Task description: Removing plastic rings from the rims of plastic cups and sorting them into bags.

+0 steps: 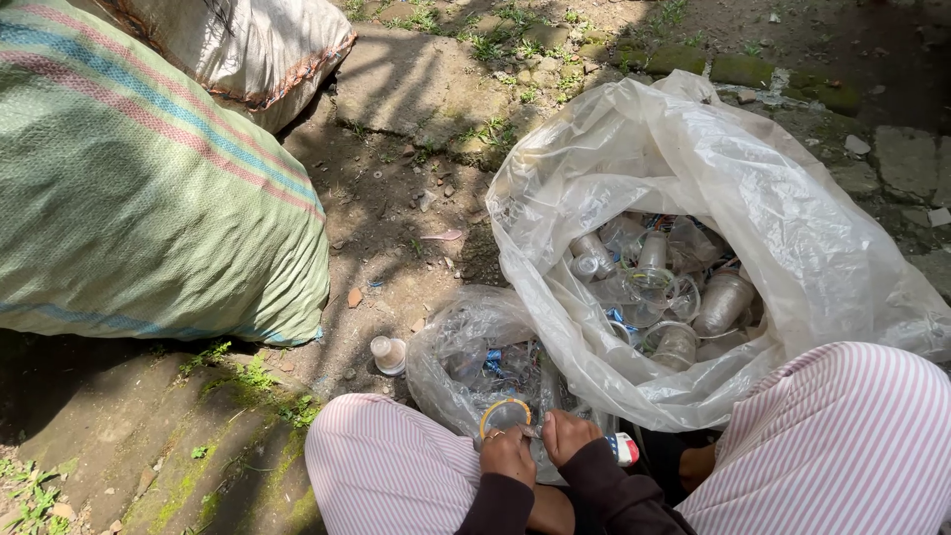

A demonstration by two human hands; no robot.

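At 6 o'clock in the view, between two knees in pink-and-white striped trousers (pixel 391 466), the person's two hands meet over one clear plastic cup with a round yellow-rimmed seal on top (pixel 505 416). The left hand (pixel 508 456) curls its fingers together against the cup's rim; the right hand (pixel 569 436) pinches at the edge of the seal, and a small red, white and blue object (pixel 623 449) sticks out just beside it at 3 o'clock — what it is cannot be told. The cup sits over the smaller of two clear plastic bags (pixel 461 342), which holds crushed cups. At 2 o'clock from the hands, the larger clear plastic bag (pixel 693 159) lies open, with several clear cups (pixel 723 302) piled inside — too jumbled to count. One lone small cup (pixel 388 354) lies on the dirt at 10 o'clock. Two woven sacks fill the upper left: one green striped sack (pixel 149 198) and one white sack (pixel 258 50).
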